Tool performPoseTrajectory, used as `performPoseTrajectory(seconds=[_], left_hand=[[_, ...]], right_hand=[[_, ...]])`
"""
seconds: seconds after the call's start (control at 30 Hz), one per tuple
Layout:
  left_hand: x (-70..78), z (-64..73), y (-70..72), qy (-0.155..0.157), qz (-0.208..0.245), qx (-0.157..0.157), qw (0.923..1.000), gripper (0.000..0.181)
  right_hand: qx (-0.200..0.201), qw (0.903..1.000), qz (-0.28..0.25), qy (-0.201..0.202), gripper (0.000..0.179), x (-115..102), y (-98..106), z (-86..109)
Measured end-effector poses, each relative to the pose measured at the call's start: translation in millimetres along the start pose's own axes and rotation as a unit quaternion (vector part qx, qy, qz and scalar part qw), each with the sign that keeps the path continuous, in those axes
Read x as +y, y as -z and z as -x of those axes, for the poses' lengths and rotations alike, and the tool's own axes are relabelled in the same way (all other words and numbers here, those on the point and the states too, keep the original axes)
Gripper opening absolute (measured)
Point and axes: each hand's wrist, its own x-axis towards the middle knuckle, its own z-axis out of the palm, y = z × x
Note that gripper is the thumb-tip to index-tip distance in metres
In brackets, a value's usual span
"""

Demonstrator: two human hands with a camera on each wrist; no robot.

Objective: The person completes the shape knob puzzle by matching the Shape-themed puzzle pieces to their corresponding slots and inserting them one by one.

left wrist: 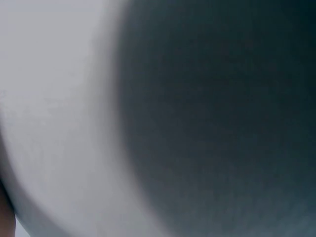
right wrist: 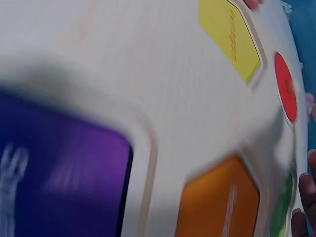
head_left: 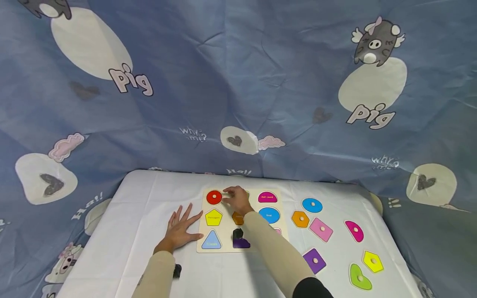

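Observation:
A pale wooden shape puzzle board (head_left: 227, 238) lies on the white-covered table. In its top left corner sits a red round piece (head_left: 214, 197) with a small knob. My right hand (head_left: 239, 201) hovers over the top row just right of that piece, thumb and forefinger apart with nothing seen between them. In the right wrist view its fingertips (right wrist: 307, 187) show beside the green recess (right wrist: 281, 210). My left hand (head_left: 179, 232) rests on the cloth with fingers spread, its thumb by the board's left edge. The left wrist view is mostly a dark blur.
Loose knobbed pieces lie right of the board: a blue oval (head_left: 312, 205), orange hexagon (head_left: 300, 219), pink rectangle (head_left: 321, 229), magenta half round (head_left: 354, 231), purple square (head_left: 314, 260), yellow pentagon (head_left: 373, 261) and green heart (head_left: 360, 277). A blue printed cloth (head_left: 298, 103) hangs behind.

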Motion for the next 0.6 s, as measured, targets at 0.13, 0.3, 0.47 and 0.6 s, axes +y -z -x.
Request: performPoseTrajectory(seconds=[0.13,0.3,0.47,0.6], left_hand=[[0.5,-0.3,-0.8,-0.001,-0.006,-0.001,1.0000,0.080],[0.3,-0.8,-1.5,-0.002,-0.007,-0.003,1.0000,0.080],[1.9,-1.6,0.5,-0.008,0.001,-0.007,0.9999,0.080],[2.8,-1.9,1.2,-0.011,0.002,-0.007,0.9999,0.080]], right_hand=[[-0.002,0.9993,-0.026,-0.028,0.026,7,17,7.9],[0.020,0.9989,-0.037,-0.023,0.025,17,36,18.1],[0.052,0.9967,-0.063,0.005,0.027,31,58,29.8],[0.081,0.9941,-0.072,-0.003,0.027,45,75,41.0]])
